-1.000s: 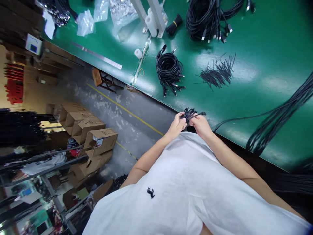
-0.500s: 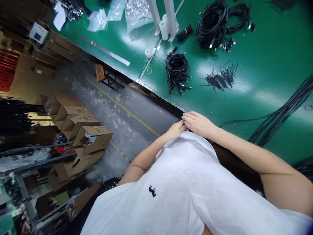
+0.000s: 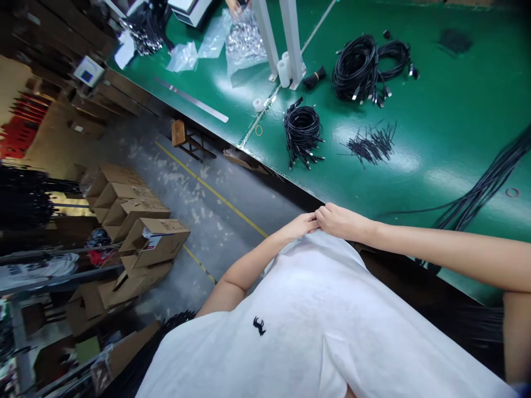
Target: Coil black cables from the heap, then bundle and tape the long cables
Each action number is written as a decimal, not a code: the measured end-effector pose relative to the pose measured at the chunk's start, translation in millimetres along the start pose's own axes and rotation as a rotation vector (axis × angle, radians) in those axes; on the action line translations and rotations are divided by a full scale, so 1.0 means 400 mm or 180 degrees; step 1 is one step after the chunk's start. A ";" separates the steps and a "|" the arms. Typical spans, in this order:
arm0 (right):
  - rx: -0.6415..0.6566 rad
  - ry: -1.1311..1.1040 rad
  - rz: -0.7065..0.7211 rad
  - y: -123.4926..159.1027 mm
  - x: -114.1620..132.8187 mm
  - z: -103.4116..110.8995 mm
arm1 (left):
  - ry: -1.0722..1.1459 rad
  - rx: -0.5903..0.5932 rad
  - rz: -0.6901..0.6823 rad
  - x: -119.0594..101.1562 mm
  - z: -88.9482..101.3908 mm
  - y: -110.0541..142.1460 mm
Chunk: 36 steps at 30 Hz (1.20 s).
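My left hand (image 3: 303,225) and my right hand (image 3: 342,222) meet at the table's front edge, just above the hem of my white shirt (image 3: 315,287). The fingers of both are bent and pressed together where they touch. Whatever lies between the fingertips, if anything, is hidden. Beyond them on the green table (image 3: 315,190) lies a coiled bundle of black cables (image 3: 302,130) with metal plug ends. To its right is a loose pile of short black ties (image 3: 370,145).
Larger cable coils (image 3: 354,69) lie farther back; long black cables (image 3: 485,188) run along the right. A metal ruler (image 3: 193,99), white posts (image 3: 292,44) and a plastic bag of shiny parts (image 3: 245,44) are at left. Another person's hand (image 3: 235,8) touches the bag. Cardboard boxes (image 3: 160,240) stand on the floor.
My right hand's fingers, straighter before and laid over the left hand, are now bent in against its fingertips. My right forearm is more level. The view has shifted, bringing another person's hand into sight.
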State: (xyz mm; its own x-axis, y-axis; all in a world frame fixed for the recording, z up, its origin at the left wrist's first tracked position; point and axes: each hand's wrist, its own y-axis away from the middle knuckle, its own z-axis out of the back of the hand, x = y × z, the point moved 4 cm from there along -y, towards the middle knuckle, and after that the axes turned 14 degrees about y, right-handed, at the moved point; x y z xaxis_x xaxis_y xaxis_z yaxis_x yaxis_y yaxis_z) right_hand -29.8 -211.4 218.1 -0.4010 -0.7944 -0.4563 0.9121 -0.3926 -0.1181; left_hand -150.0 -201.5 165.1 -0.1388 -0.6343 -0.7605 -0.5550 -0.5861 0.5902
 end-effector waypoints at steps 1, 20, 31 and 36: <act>0.0145 -0.0012 -0.0041 0.002 0.007 -0.003 | -0.0169 -0.0083 -0.0028 -0.001 -0.006 -0.002; 0.2266 -0.1575 -0.1079 -0.040 -0.121 -0.029 | 0.0779 0.0232 -0.0495 -0.054 -0.004 -0.062; 0.2126 -0.1270 -0.1379 -0.054 -0.162 -0.068 | -0.3067 -0.1324 -0.1648 -0.181 0.040 -0.097; 0.2330 -0.1206 -0.1385 -0.023 -0.187 -0.092 | -0.1649 -0.0615 -0.1036 -0.121 0.027 -0.106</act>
State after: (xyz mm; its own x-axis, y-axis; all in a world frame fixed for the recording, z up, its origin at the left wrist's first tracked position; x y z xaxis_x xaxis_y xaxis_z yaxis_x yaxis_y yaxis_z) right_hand -4.8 -131.2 220.7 -0.8135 -0.5565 -0.1690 0.4458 -0.7833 0.4332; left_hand -128.8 -140.5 173.8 -0.3931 -0.1112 -0.9127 -0.4845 -0.8186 0.3084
